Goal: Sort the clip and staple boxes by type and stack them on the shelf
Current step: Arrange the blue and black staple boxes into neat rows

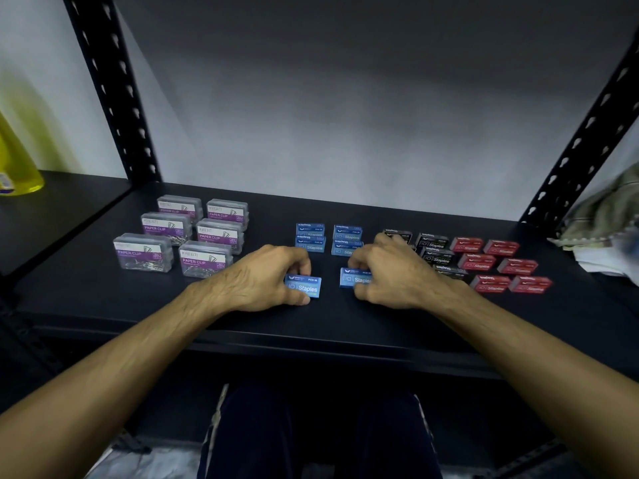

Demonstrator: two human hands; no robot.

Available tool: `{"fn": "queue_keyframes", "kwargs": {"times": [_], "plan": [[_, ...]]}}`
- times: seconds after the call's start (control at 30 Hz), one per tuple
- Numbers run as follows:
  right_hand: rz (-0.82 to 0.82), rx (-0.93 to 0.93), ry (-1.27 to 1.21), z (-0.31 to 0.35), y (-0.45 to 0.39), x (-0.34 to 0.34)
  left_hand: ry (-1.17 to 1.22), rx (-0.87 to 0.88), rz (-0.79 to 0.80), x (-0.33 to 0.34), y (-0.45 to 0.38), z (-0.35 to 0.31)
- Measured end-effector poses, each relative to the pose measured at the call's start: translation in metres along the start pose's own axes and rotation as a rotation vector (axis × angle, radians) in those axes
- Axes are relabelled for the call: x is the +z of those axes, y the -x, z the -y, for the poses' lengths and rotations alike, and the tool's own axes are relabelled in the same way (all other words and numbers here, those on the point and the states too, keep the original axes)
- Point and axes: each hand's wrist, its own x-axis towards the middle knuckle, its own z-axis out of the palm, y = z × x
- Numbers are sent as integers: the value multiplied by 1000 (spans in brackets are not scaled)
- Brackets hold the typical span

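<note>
I see both forearms reaching forward over the front edge of the dark shelf (103,305), palms down, wrists low. The left hand (266,278) curls its fingers and thumb round a blue staple box (306,288) lying flat on the shelf; the hand covers the box's left end, so I read only part of the label. The right hand (390,274) grips a second blue box (354,278) the same way, its fingers folded over the right half of that box.

Behind the two hands stand two short stacks of blue boxes (328,236), the nearer right one partly hidden by the right hand's knuckles. To the left sit six clear paper clip boxes (179,236) in two rows. To the right lie black staple boxes (434,252), several cut off by the right wrist so I cannot count them, and beside those six red staple boxes (494,264).

A yellow bottle (17,167) is cropped at the left edge, and a blurred cloth (601,216) lies at the right edge; I cannot make out what it is.
</note>
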Motion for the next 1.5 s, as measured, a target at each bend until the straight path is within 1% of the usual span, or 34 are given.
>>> {"fn": "queue_keyframes", "kwargs": {"times": [0.23,0.47,0.77,1.13,1.5], "plan": [[-5,20,-79,-1,5,-1,6,-17,-5,1,-5,1],[-6,-1,-84,-2,11,-2,-35,-14,3,-2,-4,3],[-90,26,-70,-2,-6,-9,-78,-33,-40,-16,-26,-1],[10,101,-148,0,-19,-6,-131,-91,0,-17,-42,2],[-18,101,-159,-2,-21,2,-134,-70,-24,-11,-44,5]]}}
